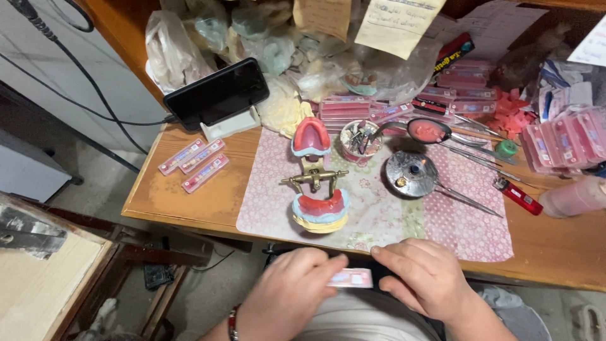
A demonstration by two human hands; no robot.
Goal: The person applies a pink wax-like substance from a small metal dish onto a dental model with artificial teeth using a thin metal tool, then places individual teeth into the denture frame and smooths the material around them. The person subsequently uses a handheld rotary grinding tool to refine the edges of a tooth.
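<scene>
Both hands meet at the bottom of the view, below the table's front edge. My left hand (291, 287) and my right hand (424, 275) together pinch a small flat pink card of artificial teeth (351, 278), one hand at each end. Just beyond them, on a pink floral mat (379, 218), stands a brass dental articulator (314, 179), opened out. It carries pink wax denture bases on pale plaster casts, the upper one (311, 136) tipped back and the lower one (320, 210) nearer me.
On the wooden table (189, 196): three pink tooth cards (194, 164) at left, a black phone on a stand (218, 93), a cup of instruments (358, 139), a metal dish (411, 173), a spoon of pink wax (428, 131), a red lighter (517, 196), stacks of pink tooth cards (562, 139), plastic bags behind.
</scene>
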